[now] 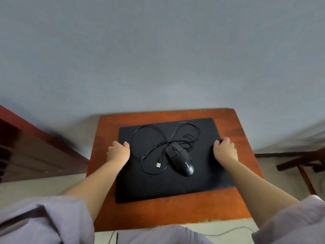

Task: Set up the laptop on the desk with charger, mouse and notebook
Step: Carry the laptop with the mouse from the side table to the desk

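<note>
A flat black slab, apparently the closed laptop (151, 187), lies on a small reddish-brown wooden desk (244, 203). On top of it rests a black wired mouse (181, 161) with its thin cable (149, 136) looped across the surface and its USB plug (158, 164) lying free. My left hand (118, 151) grips the slab's left edge. My right hand (225, 149) grips its right edge. No charger or notebook is in view.
A grey wall stands right behind the desk. Dark wooden furniture (31, 150) sits at the left. A dark wooden frame (302, 162) stands at the right. A thin cable (226, 232) lies on the pale floor near the desk's front right.
</note>
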A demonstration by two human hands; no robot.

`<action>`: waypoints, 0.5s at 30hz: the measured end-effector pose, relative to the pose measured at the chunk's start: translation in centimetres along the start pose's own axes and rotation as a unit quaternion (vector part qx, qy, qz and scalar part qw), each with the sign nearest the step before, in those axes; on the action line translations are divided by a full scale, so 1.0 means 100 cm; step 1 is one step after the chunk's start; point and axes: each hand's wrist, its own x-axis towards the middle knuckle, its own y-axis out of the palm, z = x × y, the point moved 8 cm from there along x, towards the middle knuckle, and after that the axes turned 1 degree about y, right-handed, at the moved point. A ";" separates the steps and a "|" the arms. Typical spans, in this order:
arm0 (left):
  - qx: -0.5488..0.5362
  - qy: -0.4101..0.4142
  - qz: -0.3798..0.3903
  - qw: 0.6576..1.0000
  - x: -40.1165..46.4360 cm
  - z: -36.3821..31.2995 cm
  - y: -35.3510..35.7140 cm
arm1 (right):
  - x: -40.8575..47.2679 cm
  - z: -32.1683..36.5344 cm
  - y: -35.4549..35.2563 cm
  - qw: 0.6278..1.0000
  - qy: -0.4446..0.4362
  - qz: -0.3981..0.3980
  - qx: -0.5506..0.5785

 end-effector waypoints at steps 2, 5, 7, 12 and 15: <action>0.017 -0.024 0.026 0.999 0.007 0.000 0.001 | 0.007 -0.005 0.005 0.999 0.046 0.018 0.012; 0.031 -0.020 0.052 0.998 0.013 -0.002 0.003 | 0.016 -0.007 0.009 0.997 0.064 0.039 0.020; 0.017 -0.021 0.039 0.999 0.017 -0.001 0.003 | 0.018 -0.013 0.010 0.997 0.061 0.042 0.036; -0.037 0.011 0.042 0.998 0.006 -0.035 0.008 | 0.009 -0.044 -0.013 0.994 0.067 0.003 0.081; -0.040 0.068 0.060 0.995 -0.016 -0.082 0.021 | 0.001 -0.085 -0.038 0.987 0.106 -0.029 0.119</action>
